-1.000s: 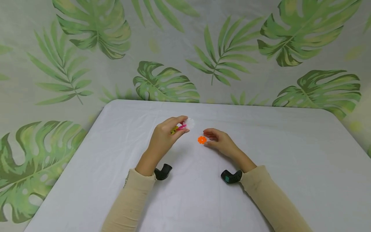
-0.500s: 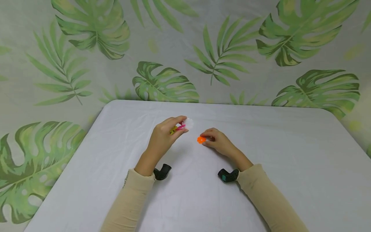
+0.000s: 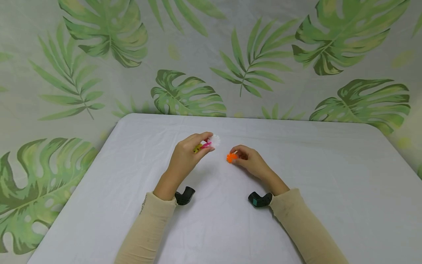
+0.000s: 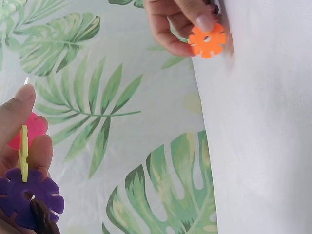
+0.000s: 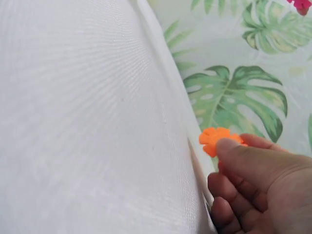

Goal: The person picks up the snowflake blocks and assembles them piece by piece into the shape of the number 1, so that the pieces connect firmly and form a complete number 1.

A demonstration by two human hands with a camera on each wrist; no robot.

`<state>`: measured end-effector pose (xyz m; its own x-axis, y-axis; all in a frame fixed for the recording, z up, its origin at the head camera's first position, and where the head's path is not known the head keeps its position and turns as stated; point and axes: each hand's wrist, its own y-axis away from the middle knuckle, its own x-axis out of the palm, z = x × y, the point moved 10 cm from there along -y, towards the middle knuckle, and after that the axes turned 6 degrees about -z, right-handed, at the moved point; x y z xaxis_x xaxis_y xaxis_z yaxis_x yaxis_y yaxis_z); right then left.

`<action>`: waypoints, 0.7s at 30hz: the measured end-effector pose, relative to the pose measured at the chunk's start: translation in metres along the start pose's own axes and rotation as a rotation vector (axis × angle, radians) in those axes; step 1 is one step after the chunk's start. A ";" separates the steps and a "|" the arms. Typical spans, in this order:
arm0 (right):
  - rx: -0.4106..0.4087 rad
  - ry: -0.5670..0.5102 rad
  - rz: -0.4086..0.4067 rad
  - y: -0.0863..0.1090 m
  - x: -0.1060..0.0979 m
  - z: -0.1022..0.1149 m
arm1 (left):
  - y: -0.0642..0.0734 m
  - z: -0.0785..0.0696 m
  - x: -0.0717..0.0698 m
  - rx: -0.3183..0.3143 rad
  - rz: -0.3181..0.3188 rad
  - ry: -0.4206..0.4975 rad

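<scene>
My left hand [image 3: 186,156] holds up a joined group of notched plastic discs. A white disc [image 3: 215,140] sticks out past its fingertips, beside a pink disc [image 4: 37,127]. In the left wrist view, a yellow disc [image 4: 23,158] seen edge-on slots into a purple disc [image 4: 48,194], and a dark brown piece [image 4: 43,217] shows at the bottom, partly cut off. To the right and slightly nearer, my right hand [image 3: 252,161] pinches a single orange notched disc [image 5: 213,139] between thumb and finger. The orange disc is apart from the joined group.
White cloth covers the table [image 3: 329,176]. Behind it hangs a leaf-printed backdrop [image 3: 197,55]. A black wrist device [image 3: 185,196] sits at the left wrist, and another black device [image 3: 259,200] at the right.
My right hand has drawn its fingers together on the orange disc, which has turned and sits slightly further right than half a second ago. My left hand and its discs have barely moved.
</scene>
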<state>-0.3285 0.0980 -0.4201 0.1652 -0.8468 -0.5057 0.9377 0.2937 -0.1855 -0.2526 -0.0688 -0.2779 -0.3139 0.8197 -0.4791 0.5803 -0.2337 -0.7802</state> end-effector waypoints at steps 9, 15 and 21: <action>-0.039 -0.285 -0.074 0.001 -0.023 0.019 | 0.001 0.000 0.003 -0.007 0.017 0.004; -0.088 -0.393 -0.090 0.008 -0.035 0.050 | 0.001 -0.001 0.004 -0.002 0.019 0.007; -0.180 -0.431 -0.101 0.010 -0.042 0.069 | 0.000 -0.003 0.006 -0.001 0.028 0.017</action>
<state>-0.3047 0.1062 -0.3422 0.2235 -0.9706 -0.0894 0.8940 0.2407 -0.3778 -0.2518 -0.0622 -0.2798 -0.2846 0.8216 -0.4940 0.5895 -0.2564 -0.7660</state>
